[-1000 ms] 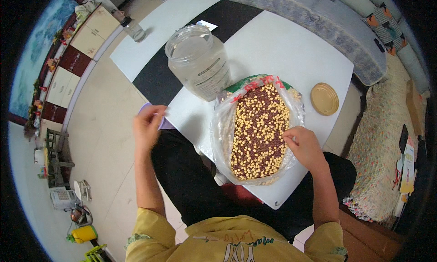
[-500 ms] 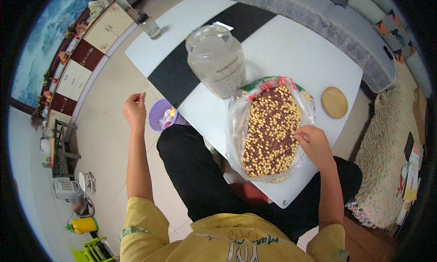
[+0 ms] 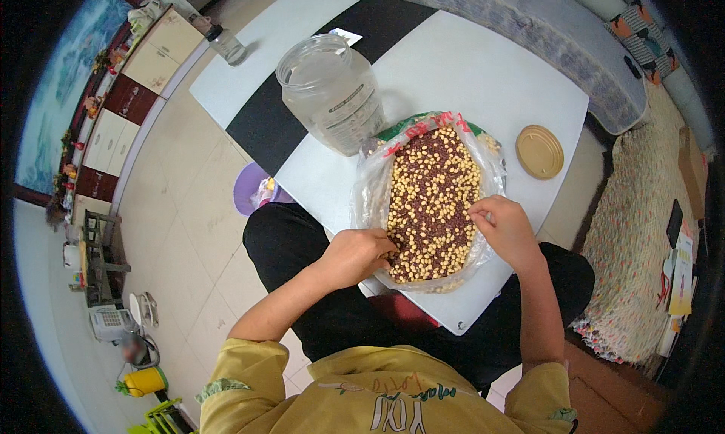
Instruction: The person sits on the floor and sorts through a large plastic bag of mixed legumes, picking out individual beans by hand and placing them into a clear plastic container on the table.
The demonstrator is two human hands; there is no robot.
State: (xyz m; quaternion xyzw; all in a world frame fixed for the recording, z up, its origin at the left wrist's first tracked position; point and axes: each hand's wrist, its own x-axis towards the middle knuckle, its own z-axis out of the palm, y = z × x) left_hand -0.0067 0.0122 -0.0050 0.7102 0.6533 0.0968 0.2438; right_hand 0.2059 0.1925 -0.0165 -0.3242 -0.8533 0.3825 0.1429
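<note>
A clear plastic bag (image 3: 368, 200) lies wide open on the table in front of me, filled with dark red beans and pale yellow beans (image 3: 434, 200) mixed together. At the bag's near left side my left hand (image 3: 351, 257) reaches in, its curled fingertips among the beans. My right hand (image 3: 507, 226) is over the right side of the bag, thumb and fingers pinched together beside the beans. Whatever either hand's fingertips hold is too small or hidden to make out. Behind the bag to the left stands a large clear plastic jar (image 3: 332, 102) without its lid.
A round gold lid (image 3: 539, 152) lies right of the bag on the white table (image 3: 468, 64) with its black stripe. A dark-capped bottle (image 3: 226, 44) stands at the far left corner. On the floor is a purple bin (image 3: 248, 189); a grey sofa (image 3: 483, 19) stands behind.
My left hand has come from the air above the floor at the left down into the bag. The right hand stays pinched at the bag's right side. The view has shifted slightly.
</note>
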